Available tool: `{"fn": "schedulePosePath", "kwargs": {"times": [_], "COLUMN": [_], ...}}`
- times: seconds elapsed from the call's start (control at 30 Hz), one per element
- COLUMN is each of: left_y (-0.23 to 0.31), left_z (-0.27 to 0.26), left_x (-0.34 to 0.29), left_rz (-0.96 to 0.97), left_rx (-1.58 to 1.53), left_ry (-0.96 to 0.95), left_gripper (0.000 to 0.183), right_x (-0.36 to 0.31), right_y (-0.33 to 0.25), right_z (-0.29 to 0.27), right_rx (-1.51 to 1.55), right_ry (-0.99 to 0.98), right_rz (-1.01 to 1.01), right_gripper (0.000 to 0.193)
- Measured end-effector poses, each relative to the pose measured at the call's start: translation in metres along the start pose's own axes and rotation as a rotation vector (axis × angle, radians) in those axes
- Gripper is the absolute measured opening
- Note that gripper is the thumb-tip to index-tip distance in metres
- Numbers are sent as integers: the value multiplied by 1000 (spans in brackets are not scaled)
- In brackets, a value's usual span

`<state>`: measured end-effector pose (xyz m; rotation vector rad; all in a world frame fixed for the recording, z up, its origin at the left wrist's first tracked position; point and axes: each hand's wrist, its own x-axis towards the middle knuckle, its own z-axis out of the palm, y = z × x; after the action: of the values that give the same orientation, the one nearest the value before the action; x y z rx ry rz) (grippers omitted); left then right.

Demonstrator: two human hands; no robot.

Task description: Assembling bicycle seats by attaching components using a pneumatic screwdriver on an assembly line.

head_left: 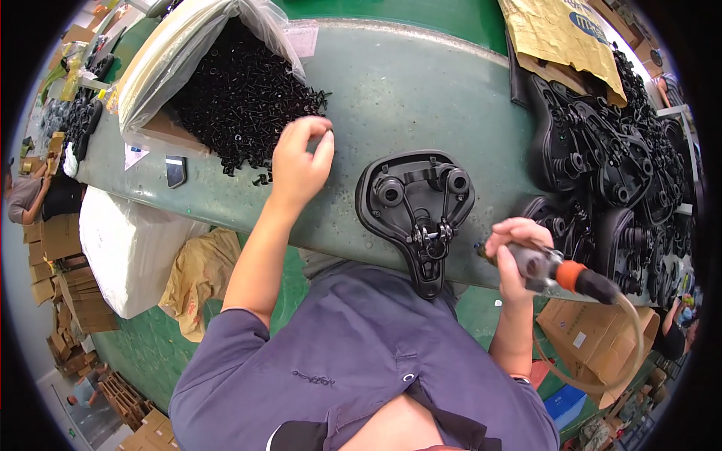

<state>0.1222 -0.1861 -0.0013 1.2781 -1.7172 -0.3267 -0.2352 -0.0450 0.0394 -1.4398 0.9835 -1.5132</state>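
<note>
My left hand point(301, 161) is beside a heap of small black screws point(241, 90) spilling from a box lined with clear plastic. Its thumb and forefinger are pinched together; a dark speck shows at the tips, too small to name. A black bicycle saddle point(417, 203) lies upside down on the green bench in front of me, its rails and two round springs facing up and its nose toward my body. To the right of the saddle, my right hand point(519, 252) grips an air screwdriver point(538, 267) with an orange collar and a hose, held apart from the saddle.
More black saddles point(602, 150) are stacked along the right side of the bench point(338, 83), under a brown paper sack point(564, 37). A dark phone-like slab point(176, 171) lies by the screw box point(169, 135). Cardboard boxes point(594, 338) stand below at the right; the hose point(639, 338) loops there.
</note>
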Motion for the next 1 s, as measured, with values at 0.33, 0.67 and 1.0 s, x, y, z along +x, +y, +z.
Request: {"fn": "schedulePosePath", "kwargs": {"times": [0.33,0.67,1.0], "left_y": [119,110,128], "left_z": [-6,-14,-16], "left_x": [-88,-89,-83], "left_rz": [-540,-388,-442], "left_rx": [-1572,-1314,-1167], "left_ry": [-524,-559,-643], "left_gripper": [18,16,24], "right_x": [51,52,48], "right_y": [-85,-85,-84], "right_z": [70,80,77], "right_rx": [596,561,533], "right_ry": [-239,-305,-340], "right_rz": [-335,-292,-365], "right_gripper": [42,41,43]}}
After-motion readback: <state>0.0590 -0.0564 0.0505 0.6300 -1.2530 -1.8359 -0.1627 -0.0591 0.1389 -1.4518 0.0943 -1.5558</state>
